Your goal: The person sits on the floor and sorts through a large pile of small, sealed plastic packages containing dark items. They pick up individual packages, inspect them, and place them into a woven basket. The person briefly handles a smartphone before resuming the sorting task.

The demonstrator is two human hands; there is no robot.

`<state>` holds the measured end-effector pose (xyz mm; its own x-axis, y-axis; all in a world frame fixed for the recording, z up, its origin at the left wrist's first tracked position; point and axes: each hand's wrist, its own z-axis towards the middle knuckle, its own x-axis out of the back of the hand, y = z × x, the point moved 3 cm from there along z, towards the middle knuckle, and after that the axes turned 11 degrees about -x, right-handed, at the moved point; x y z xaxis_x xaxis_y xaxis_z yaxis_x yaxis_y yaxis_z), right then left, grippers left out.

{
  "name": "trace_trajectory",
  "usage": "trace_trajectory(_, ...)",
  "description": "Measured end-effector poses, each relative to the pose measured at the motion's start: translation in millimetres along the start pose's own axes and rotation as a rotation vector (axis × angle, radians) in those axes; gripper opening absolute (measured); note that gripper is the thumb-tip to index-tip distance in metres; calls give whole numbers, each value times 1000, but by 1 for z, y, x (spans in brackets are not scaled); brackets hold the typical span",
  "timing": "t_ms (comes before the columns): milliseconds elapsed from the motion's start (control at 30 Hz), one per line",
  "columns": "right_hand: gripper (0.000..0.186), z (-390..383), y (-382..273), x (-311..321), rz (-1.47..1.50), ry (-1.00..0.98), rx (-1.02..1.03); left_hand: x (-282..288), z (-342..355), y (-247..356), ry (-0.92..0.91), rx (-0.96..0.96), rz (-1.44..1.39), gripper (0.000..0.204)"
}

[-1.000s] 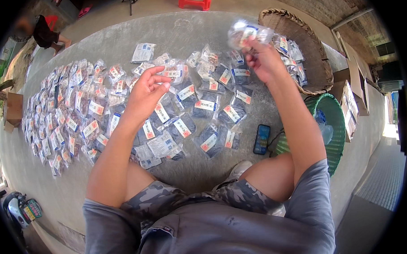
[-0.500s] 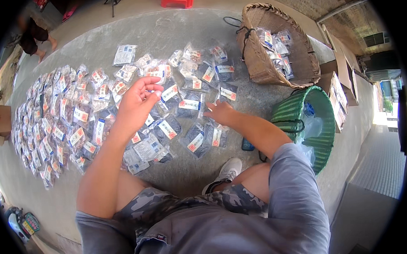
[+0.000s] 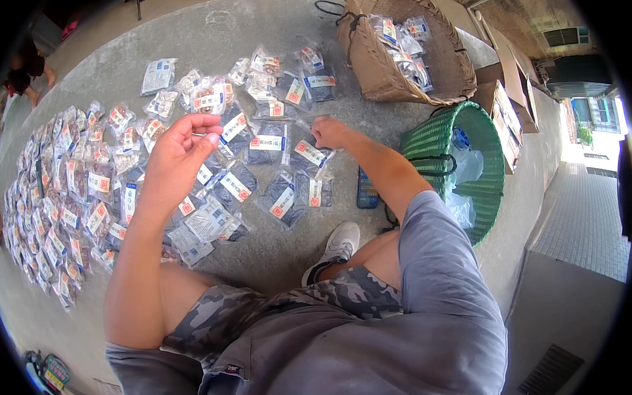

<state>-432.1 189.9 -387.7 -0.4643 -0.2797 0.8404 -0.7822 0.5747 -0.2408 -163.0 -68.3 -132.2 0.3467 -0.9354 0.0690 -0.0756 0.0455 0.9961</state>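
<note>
Flat clear-plastic packets with dark filling and white, blue-edged labels (image 3: 282, 201) lie on the grey concrete floor (image 3: 262, 254) in front of me. A few pale packets turned back-up (image 3: 204, 226) overlap at the near edge, and a dark rectangular phone (image 3: 366, 189) lies just right of the packets. Farther out, my right hand (image 3: 331, 133) is down at the far edge of one dark-filled packet with a slanted label (image 3: 310, 154); its fingers are bunched, and I cannot tell whether that grip pinches the plastic. That label's long axis slants, its red-marked end pointing toward me and to my right. Most packets lie flat and front-up, presumably so the labels can be read. My left hand (image 3: 182, 150) hangs above the packets, fingers half curled, thumb apart from them, nothing visible in its grip; I judge it is held up to avoid pressing them. To my right a green woven plastic basket (image 3: 422, 141) leans, mouth outward, and beyond it a tan wicker basket (image 3: 378, 84) holds more bagged packets (image 3: 405, 55), likely to keep them apart.
</note>
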Motion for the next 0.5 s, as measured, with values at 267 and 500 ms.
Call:
trace_trajectory(267, 81, -75, 4, 64, 1130, -167, -305, -3, -10, -6, -97, 61, 80, 27)
trace_trajectory(500, 125, -171, 53, -105, 427, 22, -1204, 2, 3, -37, -29, 123, 104, 26)
